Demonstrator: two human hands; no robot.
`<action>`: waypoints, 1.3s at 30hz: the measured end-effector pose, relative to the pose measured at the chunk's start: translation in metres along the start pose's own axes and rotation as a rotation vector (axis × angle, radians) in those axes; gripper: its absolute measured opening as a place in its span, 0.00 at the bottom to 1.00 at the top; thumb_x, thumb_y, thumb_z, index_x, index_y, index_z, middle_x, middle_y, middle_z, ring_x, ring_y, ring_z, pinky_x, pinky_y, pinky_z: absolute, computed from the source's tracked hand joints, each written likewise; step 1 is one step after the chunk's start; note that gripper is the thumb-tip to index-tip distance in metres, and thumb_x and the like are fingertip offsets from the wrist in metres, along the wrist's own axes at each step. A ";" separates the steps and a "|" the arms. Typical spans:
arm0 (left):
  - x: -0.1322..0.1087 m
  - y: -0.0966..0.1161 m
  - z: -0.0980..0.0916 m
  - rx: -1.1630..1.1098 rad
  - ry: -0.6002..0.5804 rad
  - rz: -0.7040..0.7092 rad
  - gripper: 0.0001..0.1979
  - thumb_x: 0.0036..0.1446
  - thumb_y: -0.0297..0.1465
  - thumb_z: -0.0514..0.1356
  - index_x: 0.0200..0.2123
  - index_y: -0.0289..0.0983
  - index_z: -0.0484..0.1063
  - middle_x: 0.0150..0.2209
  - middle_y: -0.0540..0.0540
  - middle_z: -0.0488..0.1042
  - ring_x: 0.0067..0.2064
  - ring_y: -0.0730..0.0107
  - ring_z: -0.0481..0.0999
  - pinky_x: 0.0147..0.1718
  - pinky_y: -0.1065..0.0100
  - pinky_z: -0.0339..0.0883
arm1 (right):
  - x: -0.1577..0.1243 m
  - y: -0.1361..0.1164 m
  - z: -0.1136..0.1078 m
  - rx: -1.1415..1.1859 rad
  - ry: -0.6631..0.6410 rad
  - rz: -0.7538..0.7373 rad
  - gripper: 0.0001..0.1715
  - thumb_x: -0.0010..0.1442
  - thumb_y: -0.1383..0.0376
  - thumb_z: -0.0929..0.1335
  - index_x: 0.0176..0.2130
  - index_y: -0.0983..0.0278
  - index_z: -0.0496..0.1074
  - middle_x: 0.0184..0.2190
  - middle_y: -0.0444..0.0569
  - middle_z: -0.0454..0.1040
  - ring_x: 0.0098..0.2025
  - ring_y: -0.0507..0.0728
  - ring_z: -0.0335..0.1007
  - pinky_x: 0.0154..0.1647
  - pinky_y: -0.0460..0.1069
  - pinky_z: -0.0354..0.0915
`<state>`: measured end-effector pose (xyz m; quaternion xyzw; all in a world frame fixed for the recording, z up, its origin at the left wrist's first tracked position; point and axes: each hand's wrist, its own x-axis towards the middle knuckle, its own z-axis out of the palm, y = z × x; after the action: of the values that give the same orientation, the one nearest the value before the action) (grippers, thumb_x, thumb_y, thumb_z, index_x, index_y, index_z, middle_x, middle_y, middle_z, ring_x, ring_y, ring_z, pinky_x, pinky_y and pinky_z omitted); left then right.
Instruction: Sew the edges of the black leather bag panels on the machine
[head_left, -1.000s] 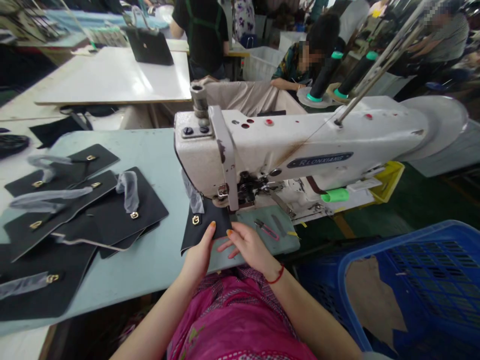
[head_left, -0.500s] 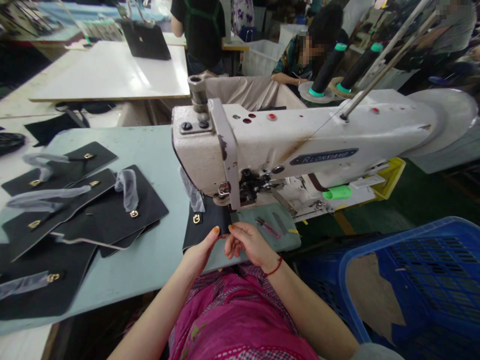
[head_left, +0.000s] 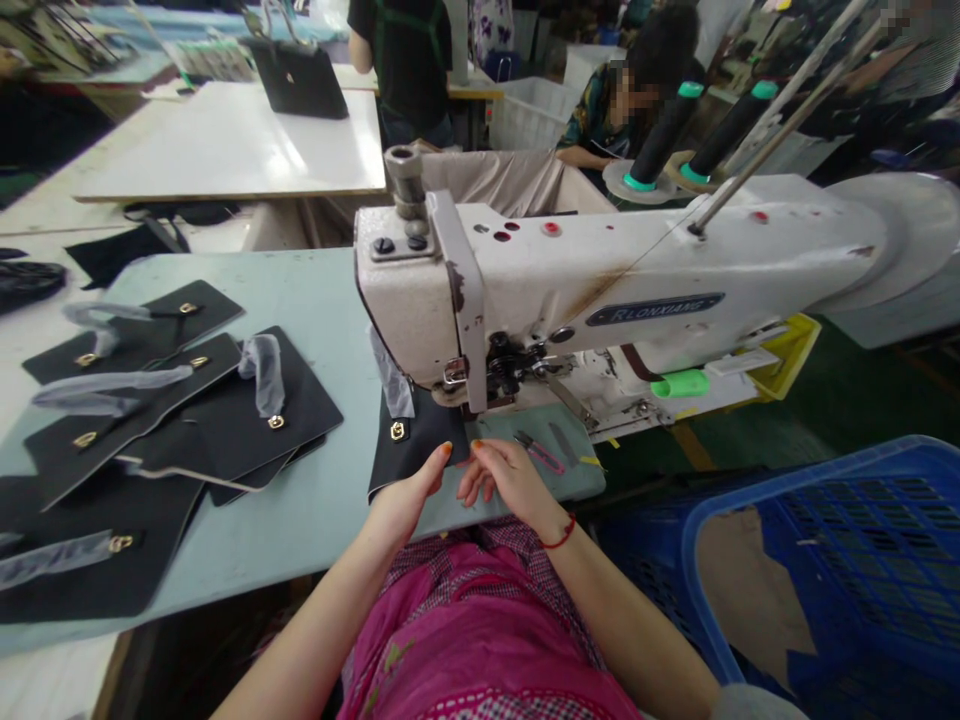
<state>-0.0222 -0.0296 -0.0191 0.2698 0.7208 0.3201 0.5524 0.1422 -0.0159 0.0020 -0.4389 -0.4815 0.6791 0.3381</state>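
A black bag panel (head_left: 420, 440) with a gold buckle and a plastic-wrapped strap lies partly under the head of the white sewing machine (head_left: 525, 270). My left hand (head_left: 412, 495) grips the panel's near edge, thumb on top and the other fingers hidden underneath. Just right of the panel's corner is my right hand (head_left: 510, 480), its thumb and forefinger pressed together and the other fingers curled. Something small and reddish shows between the two hands; I cannot make out whether the right hand holds it. Pink-handled thread snips (head_left: 540, 452) lie beyond the right hand.
Several black panels (head_left: 255, 430) with wrapped straps are piled on the pale green table (head_left: 315, 510) at left. A blue plastic basket (head_left: 697, 530) stands at lower right. Thread cones (head_left: 664, 140) rise behind the machine. A black handbag (head_left: 300, 80) sits on a white table; people are beyond.
My right hand has drawn slightly away from the panel's edge, and the gap between my hands is a little wider. The whole view has shifted slightly.
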 end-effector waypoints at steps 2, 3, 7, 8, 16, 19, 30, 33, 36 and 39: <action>0.000 0.001 0.000 0.003 0.001 -0.009 0.26 0.40 0.54 0.66 0.24 0.34 0.77 0.25 0.41 0.76 0.33 0.57 0.77 0.36 0.61 0.70 | 0.001 0.000 0.002 -0.036 0.015 -0.010 0.23 0.66 0.53 0.60 0.29 0.66 0.66 0.20 0.49 0.75 0.19 0.52 0.71 0.18 0.42 0.58; 0.000 0.001 0.000 0.002 0.002 -0.017 0.26 0.40 0.54 0.66 0.24 0.34 0.77 0.25 0.42 0.76 0.32 0.58 0.76 0.36 0.61 0.70 | 0.002 0.000 0.003 -0.059 0.020 -0.019 0.23 0.66 0.52 0.60 0.28 0.66 0.66 0.20 0.49 0.75 0.19 0.52 0.71 0.18 0.42 0.58; 0.000 0.001 0.001 -0.042 -0.002 0.024 0.24 0.41 0.52 0.66 0.23 0.34 0.76 0.23 0.44 0.75 0.29 0.62 0.74 0.32 0.64 0.68 | 0.003 0.002 0.008 -0.098 0.059 -0.044 0.23 0.64 0.52 0.63 0.25 0.66 0.65 0.19 0.47 0.74 0.17 0.50 0.68 0.18 0.42 0.59; 0.001 0.001 0.002 -0.058 -0.005 0.043 0.23 0.41 0.51 0.67 0.22 0.34 0.76 0.22 0.44 0.74 0.28 0.63 0.73 0.30 0.65 0.68 | 0.003 0.003 0.009 -0.090 0.070 -0.040 0.23 0.64 0.52 0.63 0.25 0.65 0.65 0.18 0.46 0.73 0.17 0.50 0.67 0.18 0.42 0.59; 0.002 -0.002 0.005 -0.095 0.034 0.076 0.20 0.42 0.48 0.67 0.18 0.36 0.73 0.17 0.47 0.69 0.24 0.64 0.70 0.26 0.65 0.63 | 0.002 0.009 0.012 -0.097 0.081 -0.074 0.26 0.64 0.47 0.62 0.26 0.65 0.66 0.19 0.45 0.72 0.18 0.50 0.67 0.20 0.43 0.61; 0.004 -0.006 0.004 -0.056 0.064 0.068 0.21 0.41 0.49 0.67 0.17 0.36 0.72 0.18 0.46 0.70 0.24 0.65 0.69 0.25 0.65 0.62 | 0.002 0.010 0.013 -0.104 0.100 -0.077 0.26 0.64 0.47 0.63 0.27 0.65 0.67 0.18 0.45 0.71 0.17 0.50 0.66 0.20 0.43 0.61; 0.004 -0.001 0.004 -0.246 -0.183 0.055 0.26 0.36 0.51 0.69 0.23 0.32 0.74 0.21 0.48 0.70 0.26 0.70 0.69 0.27 0.69 0.63 | 0.002 0.010 0.014 -0.054 0.156 -0.065 0.24 0.63 0.49 0.64 0.28 0.66 0.70 0.13 0.41 0.66 0.14 0.48 0.57 0.16 0.42 0.55; 0.001 0.002 0.005 -0.239 -0.185 0.086 0.25 0.37 0.52 0.68 0.19 0.33 0.71 0.17 0.51 0.64 0.23 0.74 0.63 0.24 0.69 0.59 | 0.002 0.008 0.015 -0.073 0.164 -0.076 0.24 0.62 0.49 0.64 0.27 0.66 0.70 0.13 0.41 0.65 0.14 0.48 0.57 0.16 0.42 0.55; 0.000 0.004 0.007 -0.235 -0.212 0.088 0.25 0.38 0.52 0.67 0.18 0.34 0.69 0.16 0.53 0.61 0.21 0.76 0.59 0.23 0.70 0.56 | 0.002 0.008 0.015 -0.076 0.176 -0.082 0.24 0.62 0.50 0.64 0.26 0.65 0.70 0.13 0.41 0.65 0.14 0.48 0.56 0.16 0.42 0.55; 0.002 0.005 0.008 -0.234 -0.235 0.080 0.25 0.38 0.52 0.67 0.17 0.35 0.67 0.15 0.55 0.58 0.20 0.78 0.57 0.22 0.70 0.54 | 0.004 0.010 0.014 -0.078 0.183 -0.074 0.24 0.62 0.50 0.64 0.26 0.65 0.69 0.12 0.41 0.64 0.13 0.48 0.57 0.15 0.43 0.54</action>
<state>-0.0147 -0.0237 -0.0179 0.2678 0.5976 0.3899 0.6474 0.1271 -0.0206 -0.0063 -0.4937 -0.4907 0.6039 0.3883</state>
